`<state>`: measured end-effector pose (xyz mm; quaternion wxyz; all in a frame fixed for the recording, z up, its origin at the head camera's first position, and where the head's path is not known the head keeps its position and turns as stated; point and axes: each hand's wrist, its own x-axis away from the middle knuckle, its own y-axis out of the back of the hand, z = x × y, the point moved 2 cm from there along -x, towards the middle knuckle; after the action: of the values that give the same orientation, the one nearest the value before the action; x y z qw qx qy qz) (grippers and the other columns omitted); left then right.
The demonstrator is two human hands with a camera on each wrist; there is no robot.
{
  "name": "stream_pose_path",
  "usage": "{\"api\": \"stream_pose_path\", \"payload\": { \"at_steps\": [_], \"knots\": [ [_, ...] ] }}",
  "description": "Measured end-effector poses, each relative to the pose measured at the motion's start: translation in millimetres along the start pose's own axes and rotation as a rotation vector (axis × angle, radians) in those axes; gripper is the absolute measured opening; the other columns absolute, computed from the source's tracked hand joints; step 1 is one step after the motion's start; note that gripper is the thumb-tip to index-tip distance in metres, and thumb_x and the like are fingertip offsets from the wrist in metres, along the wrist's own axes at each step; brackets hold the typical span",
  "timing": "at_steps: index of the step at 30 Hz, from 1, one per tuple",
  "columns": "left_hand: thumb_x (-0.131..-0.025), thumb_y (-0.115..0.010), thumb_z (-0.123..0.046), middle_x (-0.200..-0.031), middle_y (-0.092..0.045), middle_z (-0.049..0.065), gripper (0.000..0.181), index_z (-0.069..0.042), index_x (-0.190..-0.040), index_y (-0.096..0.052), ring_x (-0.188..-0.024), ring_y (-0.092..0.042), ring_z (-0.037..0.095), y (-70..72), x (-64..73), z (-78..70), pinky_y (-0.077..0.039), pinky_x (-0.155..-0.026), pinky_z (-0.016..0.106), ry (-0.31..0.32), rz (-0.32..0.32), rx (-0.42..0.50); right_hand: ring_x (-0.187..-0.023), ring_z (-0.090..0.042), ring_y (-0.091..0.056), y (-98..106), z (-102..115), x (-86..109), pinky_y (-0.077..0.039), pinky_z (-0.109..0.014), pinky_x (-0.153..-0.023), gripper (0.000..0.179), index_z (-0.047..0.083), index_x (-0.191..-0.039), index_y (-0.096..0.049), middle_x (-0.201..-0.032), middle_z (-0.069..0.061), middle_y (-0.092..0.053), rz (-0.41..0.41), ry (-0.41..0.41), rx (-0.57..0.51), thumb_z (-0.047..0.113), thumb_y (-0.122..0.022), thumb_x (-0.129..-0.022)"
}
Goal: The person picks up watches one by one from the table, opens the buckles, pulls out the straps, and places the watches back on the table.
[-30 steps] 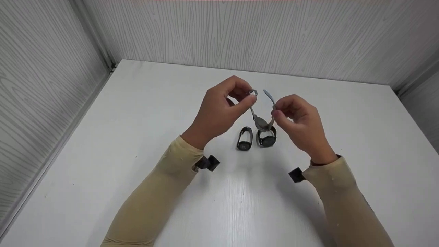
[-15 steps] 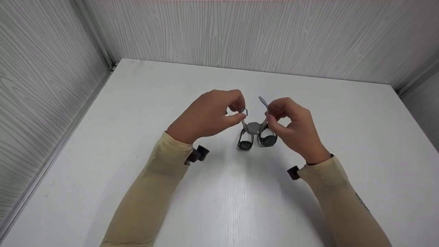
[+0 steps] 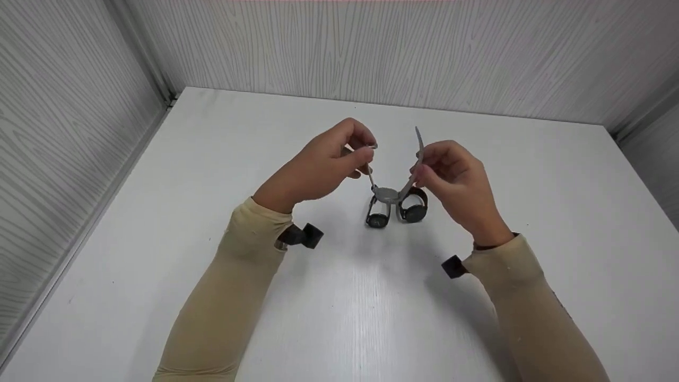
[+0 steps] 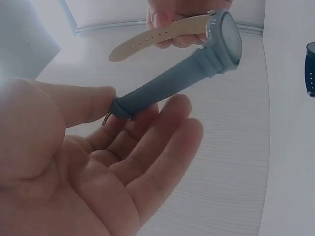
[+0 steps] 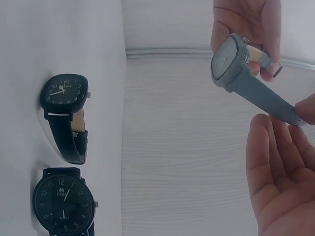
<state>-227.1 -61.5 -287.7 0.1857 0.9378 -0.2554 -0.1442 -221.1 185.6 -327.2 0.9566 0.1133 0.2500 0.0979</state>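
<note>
A grey-blue wristwatch with an unfastened strap hangs between both hands above the table. My left hand pinches the buckle end of the strap between thumb and fingers. The holed strap end is pinched by my right hand, its tip rising free above the fingers. In the left wrist view, the tan lining of the holed strap shows, and the watch case is seen from the side. The grey dial appears in the right wrist view, too blurred to read.
Two black wristwatches stand on the white table, below the grey one: a squarish-faced watch and a round-faced watch. A wood-grained wall rises behind the table, another wall at the left.
The left hand has moved left, dipping and rising again, and the two strap ends are farther apart. The watch case has shifted left and levelled. The right hand has moved only slightly.
</note>
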Motion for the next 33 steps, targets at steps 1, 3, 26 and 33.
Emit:
{"api": "stream_pose_path", "payload": {
  "at_steps": [1,3,26,33],
  "knots": [
    [-0.108,-0.053,-0.019,-0.113,-0.062,0.007,0.018,-0.009,-0.123,-0.055,-0.098,-0.068,0.018,0.2,0.1,0.1,-0.055,-0.091,0.034,0.012,0.001,-0.002,-0.084,-0.026,-0.068,-0.4,0.2,-0.4,-0.057,-0.029,-0.076,0.021,0.000,-0.117,-0.066,-0.095,-0.017,-0.068,-0.005,-0.003,-0.008,-0.005,-0.064,-0.096],
    [-0.106,-0.058,-0.020,-0.113,-0.063,0.005,0.020,-0.008,-0.122,-0.058,-0.096,-0.069,0.018,0.2,0.4,-0.3,-0.055,-0.090,0.034,0.033,0.006,-0.030,-0.085,-0.025,-0.068,-1.3,0.4,-1.1,-0.057,-0.029,-0.077,0.022,0.000,-0.118,-0.067,-0.096,-0.016,-0.068,-0.007,-0.012,-0.009,-0.005,-0.065,-0.097],
    [-0.100,-0.066,-0.020,-0.105,-0.073,-0.007,0.028,-0.016,-0.128,-0.064,-0.099,-0.065,0.009,3.6,5.2,-3.5,-0.051,-0.090,0.033,0.069,-0.032,-0.329,-0.095,-0.022,-0.068,-6.1,-6.9,2.5,-0.051,-0.030,-0.086,0.008,-0.003,-0.105,-0.067,-0.104,-0.008,-0.073,0.020,0.001,0.112,0.001,-0.063,-0.099],
    [-0.101,-0.064,-0.021,-0.103,-0.071,-0.010,0.014,-0.015,-0.112,-0.069,-0.094,-0.064,0.005,9.7,2.7,-5.2,-0.051,-0.087,0.030,-0.006,-0.155,-0.316,-0.096,-0.023,-0.069,-10.1,-8.9,3.1,-0.051,-0.030,-0.084,0.014,0.000,-0.113,-0.063,-0.101,-0.009,-0.072,0.010,0.008,0.070,-0.001,-0.062,-0.099]
  ]
}}
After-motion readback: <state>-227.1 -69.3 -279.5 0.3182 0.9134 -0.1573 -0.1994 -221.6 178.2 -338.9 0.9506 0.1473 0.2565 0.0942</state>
